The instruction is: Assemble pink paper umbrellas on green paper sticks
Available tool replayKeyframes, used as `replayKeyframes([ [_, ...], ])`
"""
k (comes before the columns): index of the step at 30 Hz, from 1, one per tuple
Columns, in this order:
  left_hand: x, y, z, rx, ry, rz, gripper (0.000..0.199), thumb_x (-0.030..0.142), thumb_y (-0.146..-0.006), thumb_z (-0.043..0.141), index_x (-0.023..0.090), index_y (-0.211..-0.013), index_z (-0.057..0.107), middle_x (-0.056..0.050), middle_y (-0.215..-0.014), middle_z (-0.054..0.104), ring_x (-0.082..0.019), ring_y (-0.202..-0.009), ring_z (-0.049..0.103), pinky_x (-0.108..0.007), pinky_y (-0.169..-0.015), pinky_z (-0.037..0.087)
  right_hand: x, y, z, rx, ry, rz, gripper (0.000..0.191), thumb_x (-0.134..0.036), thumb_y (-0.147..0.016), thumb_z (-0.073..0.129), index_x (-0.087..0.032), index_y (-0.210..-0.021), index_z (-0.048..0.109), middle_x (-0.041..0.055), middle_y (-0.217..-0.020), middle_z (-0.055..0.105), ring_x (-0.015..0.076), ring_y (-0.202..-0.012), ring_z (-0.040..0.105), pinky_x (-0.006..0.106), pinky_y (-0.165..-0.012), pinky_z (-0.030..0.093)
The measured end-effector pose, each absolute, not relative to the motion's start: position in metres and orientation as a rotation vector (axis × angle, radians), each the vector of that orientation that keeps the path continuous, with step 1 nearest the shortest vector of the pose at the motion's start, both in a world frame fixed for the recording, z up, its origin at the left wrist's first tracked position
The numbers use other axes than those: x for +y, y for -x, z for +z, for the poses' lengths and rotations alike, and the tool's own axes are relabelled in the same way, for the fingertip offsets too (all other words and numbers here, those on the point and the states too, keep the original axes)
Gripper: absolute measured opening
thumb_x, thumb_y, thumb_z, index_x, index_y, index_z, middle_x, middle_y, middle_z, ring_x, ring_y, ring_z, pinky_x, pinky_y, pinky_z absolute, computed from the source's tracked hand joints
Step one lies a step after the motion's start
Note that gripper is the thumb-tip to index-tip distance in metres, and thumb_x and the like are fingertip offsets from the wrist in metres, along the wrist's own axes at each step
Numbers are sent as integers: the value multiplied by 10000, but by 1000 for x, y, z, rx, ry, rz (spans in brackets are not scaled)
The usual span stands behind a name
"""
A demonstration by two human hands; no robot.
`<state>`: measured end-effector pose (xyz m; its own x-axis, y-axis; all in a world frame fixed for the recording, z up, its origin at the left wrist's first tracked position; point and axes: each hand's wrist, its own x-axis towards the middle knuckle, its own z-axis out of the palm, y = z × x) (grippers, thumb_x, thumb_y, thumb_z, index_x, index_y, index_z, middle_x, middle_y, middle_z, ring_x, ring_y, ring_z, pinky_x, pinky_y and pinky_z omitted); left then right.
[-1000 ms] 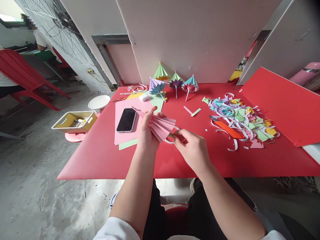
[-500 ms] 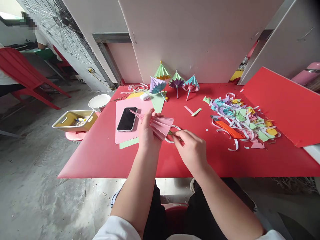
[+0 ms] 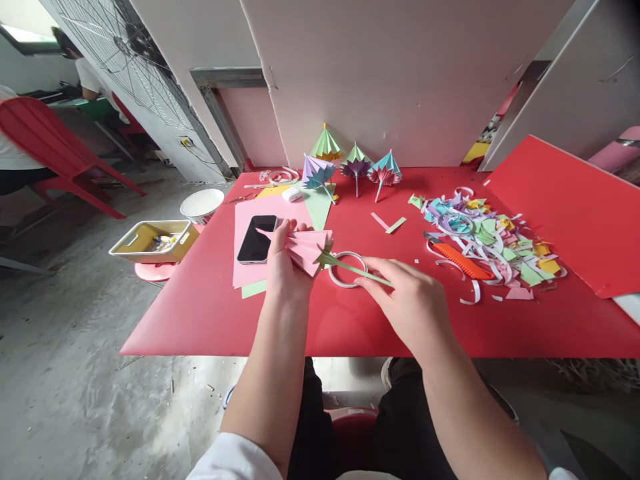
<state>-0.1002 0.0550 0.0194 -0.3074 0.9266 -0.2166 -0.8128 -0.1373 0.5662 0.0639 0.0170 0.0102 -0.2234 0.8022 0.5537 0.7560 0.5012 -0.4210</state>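
My left hand (image 3: 289,263) is closed around a pleated pink paper umbrella (image 3: 311,248), its pointed tip toward the left. Out of its wide end comes a thin green paper stick (image 3: 357,269), with folded green paper where it meets the pink pleats. Between the thumb and fingers of my right hand (image 3: 407,287) is the far part of that stick. Below the stick, a roll of white tape (image 3: 336,283) lies on the red table (image 3: 350,327). A black-screened phone (image 3: 257,239) rests on pink paper sheets (image 3: 243,275) beside my left hand.
Several finished paper umbrellas (image 3: 357,160) stand at the back wall. Right of centre lies a pile of paper scraps (image 3: 485,233) with an orange utility knife (image 3: 463,260). A yellow basket (image 3: 150,252) and white bowl (image 3: 201,203) sit left of the table. Another person (image 3: 90,73) is far left.
My right hand has moved right along the green stick, so more of it shows. My left hand has shifted slightly left with the pink umbrella, whose wide end has come into view.
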Motion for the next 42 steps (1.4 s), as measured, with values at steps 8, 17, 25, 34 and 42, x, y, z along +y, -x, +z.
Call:
replayKeyframes([
  [8, 46, 104, 33, 651, -225, 1559, 124, 291, -772, 598, 192, -761, 525, 12, -626, 553, -118, -585, 580, -294, -649, 510, -1, -87, 42, -1710, 1057, 677, 235, -412, -811, 570, -239, -909, 695, 52, -844, 714, 196, -784, 674, 322, -709, 559],
  [17, 38, 95, 44, 510, -225, 1469, 101, 298, -819, 551, 206, -778, 562, 16, -616, 551, -102, -582, 562, -242, -610, 485, 26, -88, 27, -1520, 919, 1558, 332, -472, -812, 540, -183, -827, 703, 64, -815, 695, 158, -738, 651, 234, -561, 537],
  [25, 37, 94, 39, 509, -342, 1370, 82, 277, -798, 580, 202, -774, 559, 47, -594, 518, -88, -550, 553, -240, -616, 485, 29, -54, 5, -1228, 569, 2327, 260, -387, -792, 600, -152, -841, 699, 26, -704, 667, 94, -571, 607, 218, -526, 527],
  [34, 38, 100, 37, 571, -489, 1317, 151, 289, -734, 653, 187, -792, 557, 48, -608, 561, -89, -579, 590, -222, -655, 499, 32, -55, -4, -1180, 544, 2386, 243, -360, -798, 608, -128, -810, 681, 18, -674, 649, 108, -592, 639, 251, -624, 540],
  [42, 36, 100, 39, 782, -650, 1369, 312, 405, -724, 650, 176, -929, 597, -19, -727, 632, -164, -675, 639, -266, -636, 506, 33, -54, -4, -1202, 596, 2351, 236, -368, -785, 621, -138, -757, 664, 7, -638, 615, 119, -584, 626, 287, -640, 542],
])
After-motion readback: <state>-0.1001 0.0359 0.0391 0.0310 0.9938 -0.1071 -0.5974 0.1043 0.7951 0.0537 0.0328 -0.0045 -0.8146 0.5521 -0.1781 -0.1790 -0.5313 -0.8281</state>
